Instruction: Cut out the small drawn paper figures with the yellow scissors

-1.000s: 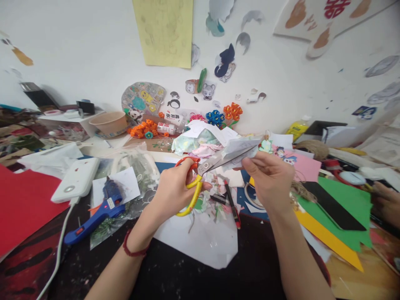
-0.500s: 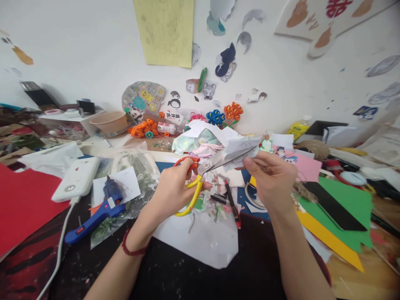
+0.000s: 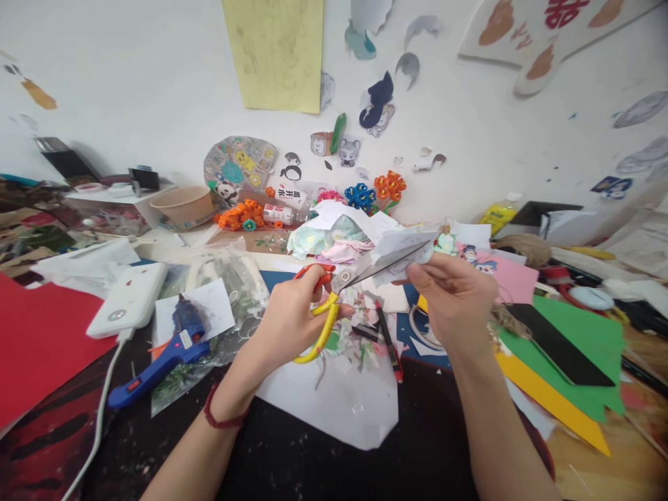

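Observation:
My left hand (image 3: pixel 295 313) grips a pair of scissors (image 3: pixel 343 280) with one red and one yellow handle loop, fingers through the loops. The blades point up and to the right, across a piece of white paper (image 3: pixel 399 245). Pinched between the thumb and fingers of my right hand (image 3: pixel 456 292) is the lower right part of that paper, near the blade tips. Faint drawn lines show on the paper. Beneath the scissors lie coloured paper scraps (image 3: pixel 347 337) on a white sheet (image 3: pixel 339 407).
At left are a blue glue gun (image 3: pixel 161 369), a white power bank (image 3: pixel 126 300) with its cable and red paper (image 3: pixel 42 348). A red-black pen (image 3: pixel 389 341) lies in the middle. Green paper (image 3: pixel 589 334) bearing a black slab (image 3: pixel 561 344) is at right. Pipe-cleaner flowers (image 3: pixel 360 198) stand behind.
The scissor blades have closed a little on the white paper, and the paper has tilted slightly. Both hands stay in nearly the same place.

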`<state>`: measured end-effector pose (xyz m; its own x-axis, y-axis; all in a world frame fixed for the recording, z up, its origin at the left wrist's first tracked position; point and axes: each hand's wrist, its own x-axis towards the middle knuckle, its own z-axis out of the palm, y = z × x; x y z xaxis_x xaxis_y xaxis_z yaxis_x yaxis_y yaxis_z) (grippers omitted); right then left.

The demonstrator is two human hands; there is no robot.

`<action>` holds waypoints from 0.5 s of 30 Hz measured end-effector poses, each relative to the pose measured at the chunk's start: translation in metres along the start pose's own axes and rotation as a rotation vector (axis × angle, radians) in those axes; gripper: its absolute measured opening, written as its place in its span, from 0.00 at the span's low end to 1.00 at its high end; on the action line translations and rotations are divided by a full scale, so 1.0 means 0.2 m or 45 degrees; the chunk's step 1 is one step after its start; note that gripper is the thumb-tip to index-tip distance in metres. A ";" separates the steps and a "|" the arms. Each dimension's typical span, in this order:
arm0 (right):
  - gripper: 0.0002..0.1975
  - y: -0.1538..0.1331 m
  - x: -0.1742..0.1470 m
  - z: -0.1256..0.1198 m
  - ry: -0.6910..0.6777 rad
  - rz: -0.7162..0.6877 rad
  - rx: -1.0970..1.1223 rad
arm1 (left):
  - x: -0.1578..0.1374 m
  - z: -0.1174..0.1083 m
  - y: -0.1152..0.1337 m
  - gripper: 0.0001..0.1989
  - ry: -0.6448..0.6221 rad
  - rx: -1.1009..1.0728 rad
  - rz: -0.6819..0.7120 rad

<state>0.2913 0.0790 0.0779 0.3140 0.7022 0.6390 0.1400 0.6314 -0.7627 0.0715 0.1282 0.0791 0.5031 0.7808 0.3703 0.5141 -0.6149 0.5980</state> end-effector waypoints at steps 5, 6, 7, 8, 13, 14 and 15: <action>0.06 0.01 0.00 0.00 -0.002 0.016 0.004 | 0.00 0.00 0.01 0.19 0.007 -0.046 0.005; 0.06 0.01 0.00 0.00 -0.003 0.017 0.005 | 0.00 0.00 0.01 0.19 0.006 -0.059 0.007; 0.06 0.01 0.00 -0.01 -0.004 0.019 0.005 | 0.00 0.00 0.01 0.19 0.005 -0.069 0.008; 0.06 0.01 0.00 -0.01 -0.004 0.021 0.005 | 0.00 0.00 0.01 0.19 0.004 -0.076 0.007; 0.06 0.02 0.00 -0.01 -0.003 0.016 -0.003 | 0.00 0.00 0.02 0.20 0.004 -0.087 -0.003; 0.06 0.02 0.00 -0.01 -0.002 0.014 -0.005 | 0.00 0.00 0.02 0.20 0.002 -0.087 -0.005; 0.06 0.02 0.00 -0.01 -0.001 0.015 -0.007 | -0.01 0.00 0.02 0.20 0.000 -0.086 -0.006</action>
<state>0.2937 0.0800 0.0748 0.3146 0.7098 0.6302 0.1412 0.6216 -0.7705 0.0727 0.1245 0.0820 0.5005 0.7838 0.3675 0.4685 -0.6022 0.6464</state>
